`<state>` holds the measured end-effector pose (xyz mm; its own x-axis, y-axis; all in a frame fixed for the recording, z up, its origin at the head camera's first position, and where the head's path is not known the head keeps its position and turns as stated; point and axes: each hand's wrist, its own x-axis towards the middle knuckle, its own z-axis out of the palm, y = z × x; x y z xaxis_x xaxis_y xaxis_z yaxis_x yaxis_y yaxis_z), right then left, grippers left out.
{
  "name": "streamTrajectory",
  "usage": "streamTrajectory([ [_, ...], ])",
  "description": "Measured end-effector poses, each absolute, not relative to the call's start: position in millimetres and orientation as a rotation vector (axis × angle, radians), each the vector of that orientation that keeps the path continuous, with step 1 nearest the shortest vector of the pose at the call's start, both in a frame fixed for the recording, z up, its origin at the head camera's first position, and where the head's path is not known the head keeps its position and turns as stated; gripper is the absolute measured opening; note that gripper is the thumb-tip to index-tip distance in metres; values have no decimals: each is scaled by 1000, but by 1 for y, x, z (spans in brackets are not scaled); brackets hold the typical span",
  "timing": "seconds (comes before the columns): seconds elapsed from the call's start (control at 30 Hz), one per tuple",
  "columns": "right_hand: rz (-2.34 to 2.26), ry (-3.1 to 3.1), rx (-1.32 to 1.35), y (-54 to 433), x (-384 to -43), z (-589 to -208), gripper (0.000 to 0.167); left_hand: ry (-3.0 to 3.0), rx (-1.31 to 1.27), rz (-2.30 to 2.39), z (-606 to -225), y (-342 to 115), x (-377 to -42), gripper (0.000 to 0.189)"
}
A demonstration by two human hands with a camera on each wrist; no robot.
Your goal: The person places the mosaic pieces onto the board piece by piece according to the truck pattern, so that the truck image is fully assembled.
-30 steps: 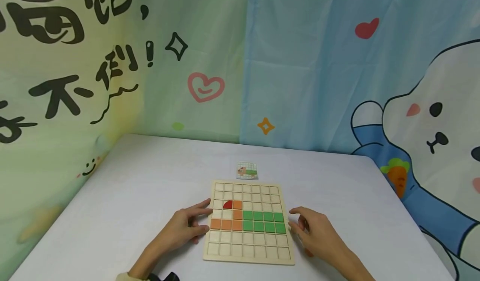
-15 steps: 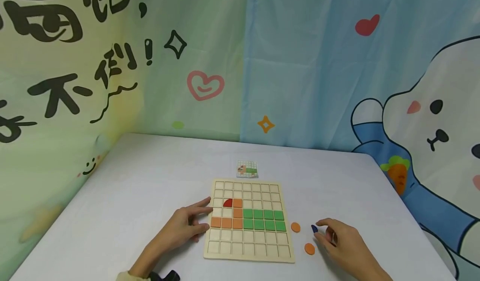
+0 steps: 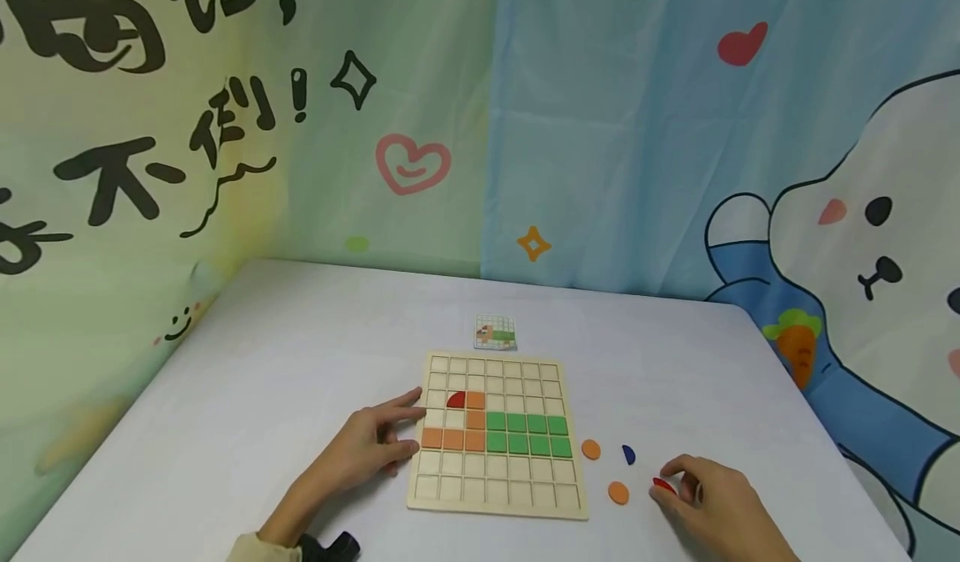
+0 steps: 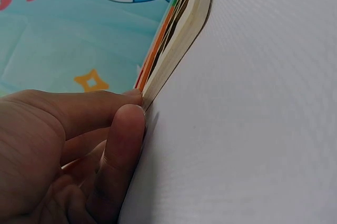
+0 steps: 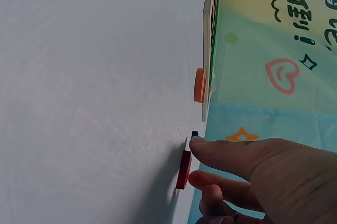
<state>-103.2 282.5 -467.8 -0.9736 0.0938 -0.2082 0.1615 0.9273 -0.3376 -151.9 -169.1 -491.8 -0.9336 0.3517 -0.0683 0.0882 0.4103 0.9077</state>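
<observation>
A wooden grid board [image 3: 498, 499] lies flat on the table with orange squares [image 3: 453, 439], green squares [image 3: 527, 434] and a red quarter-circle [image 3: 457, 399] set in its cells. My left hand [image 3: 367, 444] touches the board's left edge with its fingertips; in the left wrist view its fingers [image 4: 126, 129] meet the wooden side. Right of the board, my right hand [image 3: 712, 495] pinches a small red piece [image 3: 663, 485] between thumb and index finger, low over the table. In the right wrist view the red piece [image 5: 184, 170] stands at the fingertips.
Two orange discs [image 3: 591, 449] and a dark blue half-round piece [image 3: 628, 454] lie between the board and my right hand. Behind the board is a small picture card [image 3: 495, 333] with a gridded design. A printed curtain [image 3: 600, 128] hangs behind the white table [image 3: 337, 320].
My right hand has moved right from beside the board. Two orange discs came into view, then the blue piece was let go on the table; a red piece now shows at the fingertips.
</observation>
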Motion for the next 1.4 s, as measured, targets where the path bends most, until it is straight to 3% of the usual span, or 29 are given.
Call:
streamTrajectory([
  [0.33,-571,2892,63,275,-107,-469,7,2415,406,1544,-493,-170,-152,51],
  [0.83,-564,2855,152,295,-97,-469,40,2412,384,1540,-494,-169,-152,51],
  [1.4,-576,2828,168,309,-96,-477,42,2414,387,1542,-493,-168,-153,51],
])
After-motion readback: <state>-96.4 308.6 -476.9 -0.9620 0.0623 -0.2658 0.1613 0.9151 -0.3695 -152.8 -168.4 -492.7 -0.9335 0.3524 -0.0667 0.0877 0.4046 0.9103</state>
